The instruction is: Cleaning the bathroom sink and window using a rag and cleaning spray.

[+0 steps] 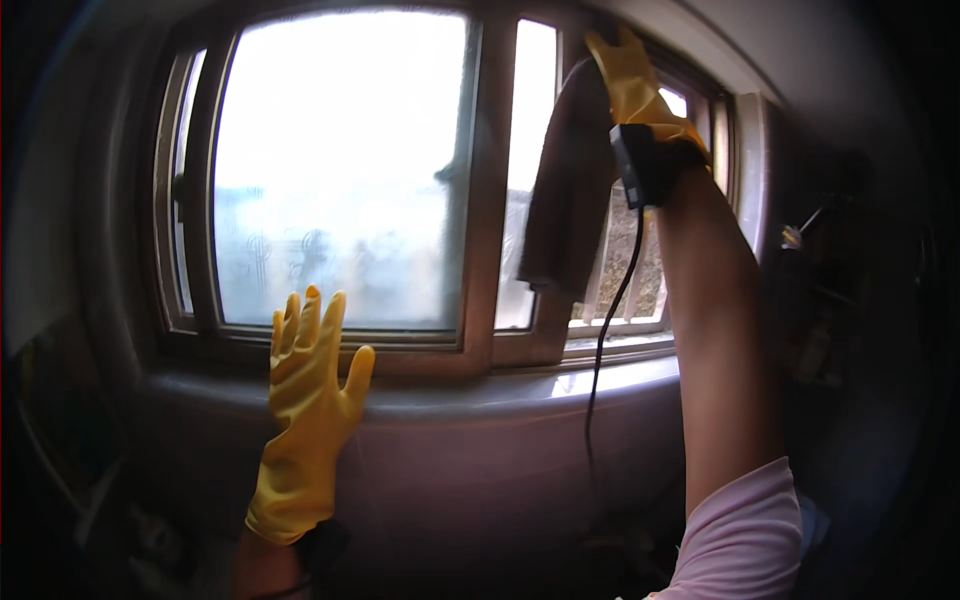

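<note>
My left hand [315,400], in a yellow rubber glove, is raised in front of the lower part of the sliding window [345,200]. Its fingers are stretched and the thumb stands apart, with nothing held; whether the fingertips touch the glass I cannot tell. My right hand [632,85], in a matching glove, reaches up to the top right of the wooden window frame [487,200]. A dark cloth [572,190] hangs down from it beside the open part of the window. Some of that hand's fingertips are lost in shadow at the top of the frame.
A black box [645,165] is strapped to my right wrist, with a black cable [620,295] dangling from it. Below the window runs a pale, shiny sill [420,392]. Bars [600,275] show outside the opening. Dim objects hang on the dark right wall.
</note>
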A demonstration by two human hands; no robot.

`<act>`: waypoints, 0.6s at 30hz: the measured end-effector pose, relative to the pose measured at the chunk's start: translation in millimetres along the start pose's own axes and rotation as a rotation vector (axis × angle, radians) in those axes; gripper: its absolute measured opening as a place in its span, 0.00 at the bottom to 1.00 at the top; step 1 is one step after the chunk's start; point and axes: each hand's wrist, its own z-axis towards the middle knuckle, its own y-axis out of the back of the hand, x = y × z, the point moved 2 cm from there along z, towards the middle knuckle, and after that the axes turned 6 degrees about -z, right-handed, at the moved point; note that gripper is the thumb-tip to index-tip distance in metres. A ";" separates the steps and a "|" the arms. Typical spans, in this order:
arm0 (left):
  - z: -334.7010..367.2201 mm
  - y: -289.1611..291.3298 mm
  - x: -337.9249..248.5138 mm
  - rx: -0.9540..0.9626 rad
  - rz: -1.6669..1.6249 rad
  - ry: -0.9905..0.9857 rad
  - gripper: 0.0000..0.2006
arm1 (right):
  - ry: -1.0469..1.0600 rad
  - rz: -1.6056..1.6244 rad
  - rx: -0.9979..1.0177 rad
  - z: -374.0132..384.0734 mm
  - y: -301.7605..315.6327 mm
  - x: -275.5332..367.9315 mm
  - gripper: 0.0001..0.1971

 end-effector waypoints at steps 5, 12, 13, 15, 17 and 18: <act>1.5 -7.3 1.0 -0.001 -0.013 -0.019 0.25 | -0.129 0.512 0.315 -38.6 1.8 -28.6 0.23; -7.1 -17.4 15.4 0.085 0.081 0.040 0.27 | -0.223 0.673 0.960 -266.4 32.0 11.3 0.17; -0.6 -15.8 5.7 0.075 0.062 0.035 0.27 | -0.003 0.325 0.921 -276.4 60.5 13.7 0.19; 1.3 -13.7 -0.1 0.093 0.043 0.016 0.27 | -0.095 0.195 1.193 -295.6 100.9 34.2 0.20; -3.4 -15.6 0.2 0.084 0.060 0.044 0.27 | -0.178 0.285 1.278 -303.0 103.4 22.0 0.18; -5.9 -17.8 1.2 0.081 0.042 0.037 0.27 | -0.248 0.372 1.361 -306.7 103.0 13.8 0.16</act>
